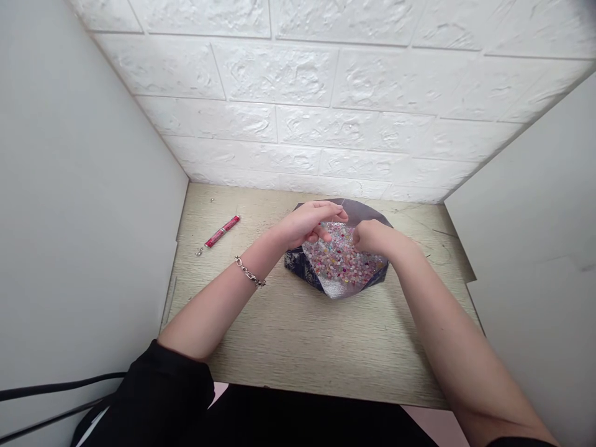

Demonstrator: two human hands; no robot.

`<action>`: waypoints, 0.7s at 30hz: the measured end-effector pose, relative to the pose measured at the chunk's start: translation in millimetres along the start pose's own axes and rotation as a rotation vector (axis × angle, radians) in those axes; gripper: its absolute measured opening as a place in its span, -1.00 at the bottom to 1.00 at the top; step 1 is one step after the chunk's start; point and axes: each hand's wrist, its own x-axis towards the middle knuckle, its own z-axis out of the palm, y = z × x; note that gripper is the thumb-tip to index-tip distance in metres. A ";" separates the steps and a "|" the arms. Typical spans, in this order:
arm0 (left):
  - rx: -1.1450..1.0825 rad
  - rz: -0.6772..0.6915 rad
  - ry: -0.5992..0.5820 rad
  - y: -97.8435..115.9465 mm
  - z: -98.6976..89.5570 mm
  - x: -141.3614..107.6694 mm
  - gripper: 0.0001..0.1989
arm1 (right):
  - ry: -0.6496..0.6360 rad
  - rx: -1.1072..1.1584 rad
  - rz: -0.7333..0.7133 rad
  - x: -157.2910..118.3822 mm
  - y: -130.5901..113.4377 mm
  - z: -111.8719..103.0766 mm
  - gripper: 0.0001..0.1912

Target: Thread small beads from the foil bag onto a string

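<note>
White brick-textured wall (302, 74) is rising behind a pale, wood-grained tabletop (298, 347), with smooth panels closing in both sides. On the left, a slim red stick (222, 232) is lying near a small silvery piece (199, 252); any marks on the stick are too small to read. Mid-table, a dark, pale-patterned holder (303, 268) with a greyish, flared lining is holding a heap of tiny beads (342, 261), mostly pink and white with dots of yellow and purple, beside a crinkled, shiny patch of lining. Over its left part, the left hand (310, 225) is hovering palm-down, fingers loosely parted and unclenched; a silver chain bracelet (250, 273) is circling that forearm. The right hand (374, 238) is curling inward at the beads' right side, its fingertips hidden, so whether it is gripping anything cannot be told. Thin strands are trailing at the far right, their ends hard to make out.
</note>
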 end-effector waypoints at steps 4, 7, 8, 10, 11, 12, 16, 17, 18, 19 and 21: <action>0.006 0.024 0.003 -1.6 -0.2 0.7 -0.72 | -0.005 0.012 -0.009 -0.7 2.3 0.7 -0.78; 0.009 0.034 0.017 -2.2 0.5 0.9 -0.73 | -0.012 0.030 -0.019 -0.7 6.2 0.6 -0.77; 0.013 0.034 0.020 -2.2 0.9 0.9 -0.73 | -0.013 0.039 -0.024 -0.2 7.9 0.7 -0.77; 0.028 0.032 0.028 -1.8 1.8 0.6 -0.75 | -0.009 0.060 -0.040 1.3 11.0 1.1 -0.77; 0.039 0.032 0.031 -1.5 2.4 0.5 -0.75 | -0.006 0.070 -0.050 2.3 12.3 1.5 -0.77; 0.050 0.034 0.033 -1.3 3.0 0.4 -0.76 | -0.002 0.082 -0.060 3.4 13.3 1.9 -0.78; 0.064 0.062 0.086 -0.8 6.0 0.9 -0.78 | 0.010 0.108 -0.073 6.4 13.2 4.0 -0.84; 0.060 0.065 0.104 -0.8 6.8 1.3 -0.78 | 0.012 0.109 -0.069 6.8 12.4 4.4 -0.85; 0.053 0.067 0.120 -0.9 7.5 1.7 -0.78 | 0.013 0.107 -0.065 7.0 11.6 4.7 -0.85; 0.045 0.067 0.131 -1.0 8.2 2.2 -0.79 | 0.013 0.104 -0.061 7.1 10.9 4.9 -0.86; 0.021 0.075 0.135 -1.4 9.2 3.4 -0.81 | 0.007 0.098 -0.057 6.9 10.5 5.1 -0.86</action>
